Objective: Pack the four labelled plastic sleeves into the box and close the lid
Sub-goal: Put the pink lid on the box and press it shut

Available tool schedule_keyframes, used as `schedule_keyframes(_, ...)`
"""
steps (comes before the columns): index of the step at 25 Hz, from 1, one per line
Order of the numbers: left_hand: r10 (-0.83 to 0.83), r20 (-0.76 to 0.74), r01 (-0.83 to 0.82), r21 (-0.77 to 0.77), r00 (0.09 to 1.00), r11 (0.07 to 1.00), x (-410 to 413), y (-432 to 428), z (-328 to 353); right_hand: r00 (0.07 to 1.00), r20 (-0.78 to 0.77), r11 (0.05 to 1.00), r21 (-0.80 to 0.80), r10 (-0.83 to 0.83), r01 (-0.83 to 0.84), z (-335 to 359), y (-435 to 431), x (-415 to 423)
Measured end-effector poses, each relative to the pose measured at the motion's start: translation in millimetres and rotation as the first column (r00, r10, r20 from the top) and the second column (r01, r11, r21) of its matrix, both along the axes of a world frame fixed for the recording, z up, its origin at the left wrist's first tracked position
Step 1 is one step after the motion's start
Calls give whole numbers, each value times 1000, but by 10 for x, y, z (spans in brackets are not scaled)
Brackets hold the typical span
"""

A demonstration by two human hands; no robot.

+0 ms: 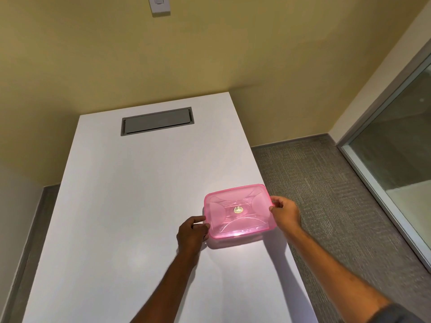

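two bare forearms reach forward over a white table (116, 206). left hand (191, 234) pinches the near-left edge of a pink translucent box (239, 212), fingers curled on its lid (221, 206); right hand (286, 212) grips the right edge likewise. box rests near the table's right edge, lid on. beyond, a grey hatch (156, 121) lies in the tabletop.

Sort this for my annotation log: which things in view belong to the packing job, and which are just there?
Job: pink box with lid on, left hand and right hand gripping its ends. No sleeves visible.

Just there: table, grey hatch, wall switch.
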State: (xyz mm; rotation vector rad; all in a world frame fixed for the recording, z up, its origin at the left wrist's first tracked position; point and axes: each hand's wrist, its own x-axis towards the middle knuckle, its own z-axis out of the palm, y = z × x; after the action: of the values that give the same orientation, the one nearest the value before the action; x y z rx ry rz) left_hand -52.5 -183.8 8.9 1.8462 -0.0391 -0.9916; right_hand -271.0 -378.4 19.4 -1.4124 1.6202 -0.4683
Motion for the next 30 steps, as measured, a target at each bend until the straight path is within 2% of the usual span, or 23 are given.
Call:
schedule_keyframes(5, -32, 24, 31, 35, 999, 999, -6, -40, -5, 997, 58, 998, 41, -53, 51, -39, -35, -22)
schedule_keyframes(7, -79, 155, 67, 83, 985, 994, -40, -117, 16, 997, 42, 997, 42, -61, 59, -38, -25, 0)
schedule_keyframes(9, -171, 339, 129, 143, 925, 981, -66, -265, 23, 999, -13, 998, 39, -50, 51, -48, 8, 10)
schedule_keyframes(11, -312, 480, 226, 230, 820, 947, -107, -465, 27, 996, -81, 998, 42, -46, 49, -80, 43, 9)
schedule_keyframes(12, -397, 548, 270, 299, 736, 915, -130, -556, 17, 995, -91, 997, 49, -50, 55, -106, 61, 8)
schedule_keyframes(15, -640, 675, 373, 523, 367, 766, -204, -694, -123, 993, -85, 995, 52, -83, 88, -150, 106, 8)
schedule_keyframes(16, -683, 674, 385, 572, 283, 724, -221, -704, -182, 991, -82, 992, 68, -102, 108, -154, 101, 7)
schedule_keyframes(17, -700, 672, 383, 597, 239, 704, -237, -700, -230, 989, -85, 987, 94, -121, 128, -149, 94, 5)
schedule_keyframes(20, -680, 696, 365, 586, 232, 724, -269, -689, -307, 981, -93, 963, 197, -170, 185, -153, 121, -4)
schedule_keyframes(25, -658, 722, 354, 570, 216, 742, -275, -631, -405, 961, 143, 929, 324, -236, 180, -238, 173, -154)
schedule_keyframes(30, -672, 701, 367, 576, 238, 730, -286, -639, -399, 956, 114, 941, 243, -270, 237, -305, 208, -128)
